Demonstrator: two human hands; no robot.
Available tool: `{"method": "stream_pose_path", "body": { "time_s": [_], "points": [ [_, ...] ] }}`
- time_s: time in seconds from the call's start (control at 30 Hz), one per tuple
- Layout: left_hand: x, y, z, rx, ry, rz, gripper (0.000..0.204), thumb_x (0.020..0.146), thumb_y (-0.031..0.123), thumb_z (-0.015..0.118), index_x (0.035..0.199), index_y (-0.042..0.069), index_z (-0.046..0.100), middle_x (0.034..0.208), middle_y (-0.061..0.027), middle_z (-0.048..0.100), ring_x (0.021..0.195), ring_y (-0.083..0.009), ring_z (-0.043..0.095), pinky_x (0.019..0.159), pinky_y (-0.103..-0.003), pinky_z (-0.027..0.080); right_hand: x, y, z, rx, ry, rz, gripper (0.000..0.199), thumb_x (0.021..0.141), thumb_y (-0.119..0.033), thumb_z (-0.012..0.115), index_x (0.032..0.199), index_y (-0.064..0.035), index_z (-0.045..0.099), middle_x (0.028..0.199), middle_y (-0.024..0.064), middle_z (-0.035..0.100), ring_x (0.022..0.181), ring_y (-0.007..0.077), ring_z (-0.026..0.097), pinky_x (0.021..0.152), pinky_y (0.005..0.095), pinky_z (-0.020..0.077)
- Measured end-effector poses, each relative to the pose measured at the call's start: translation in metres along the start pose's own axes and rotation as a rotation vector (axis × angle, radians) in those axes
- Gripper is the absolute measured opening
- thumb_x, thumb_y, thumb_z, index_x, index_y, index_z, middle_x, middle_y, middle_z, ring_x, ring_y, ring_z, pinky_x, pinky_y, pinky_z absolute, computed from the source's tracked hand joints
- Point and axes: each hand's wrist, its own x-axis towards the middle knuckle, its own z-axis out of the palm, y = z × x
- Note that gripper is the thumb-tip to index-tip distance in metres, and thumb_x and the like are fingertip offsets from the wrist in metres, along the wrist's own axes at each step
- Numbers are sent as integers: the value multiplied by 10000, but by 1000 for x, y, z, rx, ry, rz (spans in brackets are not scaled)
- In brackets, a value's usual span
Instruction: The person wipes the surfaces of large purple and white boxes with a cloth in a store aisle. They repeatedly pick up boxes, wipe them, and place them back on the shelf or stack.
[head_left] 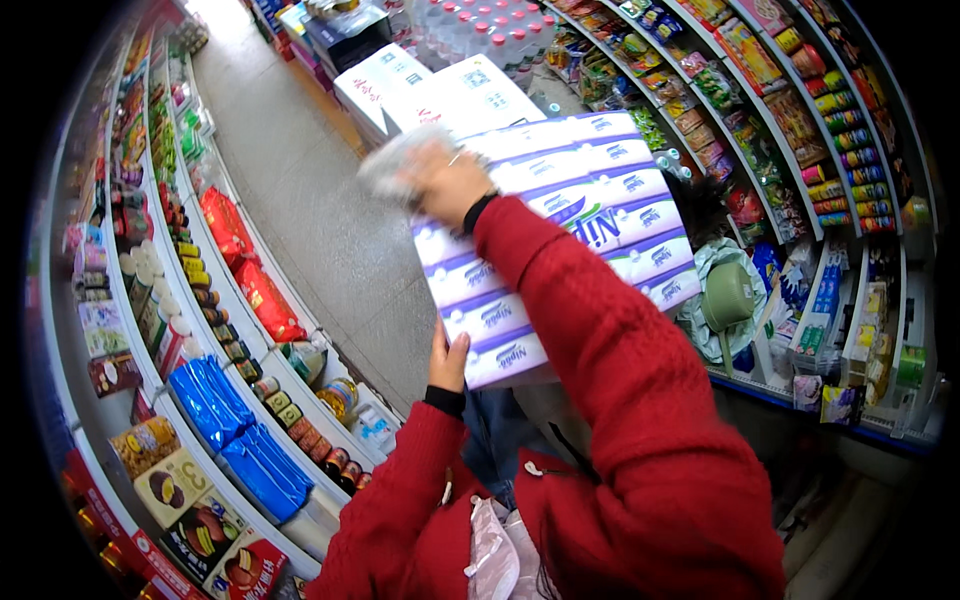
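Observation:
A large wrapped multipack of tissues (560,215), white with purple bands, lies tilted in front of me. My left hand (447,360) grips its near left edge, thumb and fingers showing at the side. Over its far left corner reaches my right hand (452,185), arm crossing above the pack. In that hand is a greyish-white cloth (395,165), smeared by motion and sticking out past the pack's left side. The right fingers are partly blurred but wrapped on the cloth. Both wrists wear dark bands below red sleeves.
White cartons (480,95) stand just beyond the pack, with shrink-wrapped bottles (480,35) behind. Curved shelves of goods line the left, including blue packages (240,435) and red bags (265,300). More snack shelves (740,110) rise at right, near a green tub (730,297). A grey tiled floor (310,190) runs between.

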Motion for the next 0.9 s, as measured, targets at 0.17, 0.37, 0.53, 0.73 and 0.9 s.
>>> {"method": "stream_pose_path", "body": {
  "time_s": [0.17,0.37,0.53,0.73,0.9],
  "points": [
    [10,4,6,-85,-21,-5,605,872,135,499,1388,-13,221,1258,-130,453,1086,-176,475,939,-286,367,10,27,-1,-94,53,263,412,831,-352,527,1233,-268,493,1389,42,365,1272,267,326,965,516,304],
    [-3,17,-12,-212,-44,-160,594,878,217,474,1391,30,239,1300,-101,437,1114,-219,483,925,-305,397,-111,-50,-26,86,-17,-236,454,730,-293,623,1172,-230,539,1369,35,390,1259,275,353,917,579,305],
    [-2,6,-18,-668,-298,-188,513,917,397,384,1326,86,372,1338,-88,426,1218,-241,416,989,-393,369,-216,-76,-44,186,-94,-203,502,672,-220,662,1162,-245,557,1373,30,402,1269,265,356,942,475,311],
    [-10,-15,-7,-237,-121,-83,843,842,417,555,1433,74,60,1411,-127,260,1252,-244,348,1017,-357,307,-188,37,-48,-61,162,121,468,660,-99,622,1125,-135,590,1238,100,529,1185,328,448,961,462,349],
    [-9,-13,5,-278,-110,-84,885,786,247,625,1437,78,51,1382,-153,292,1228,-253,369,1007,-358,304,-181,150,-52,-137,76,971,495,835,-354,523,1290,-166,464,1424,82,316,1317,280,254,1025,539,207]
  ]
}}
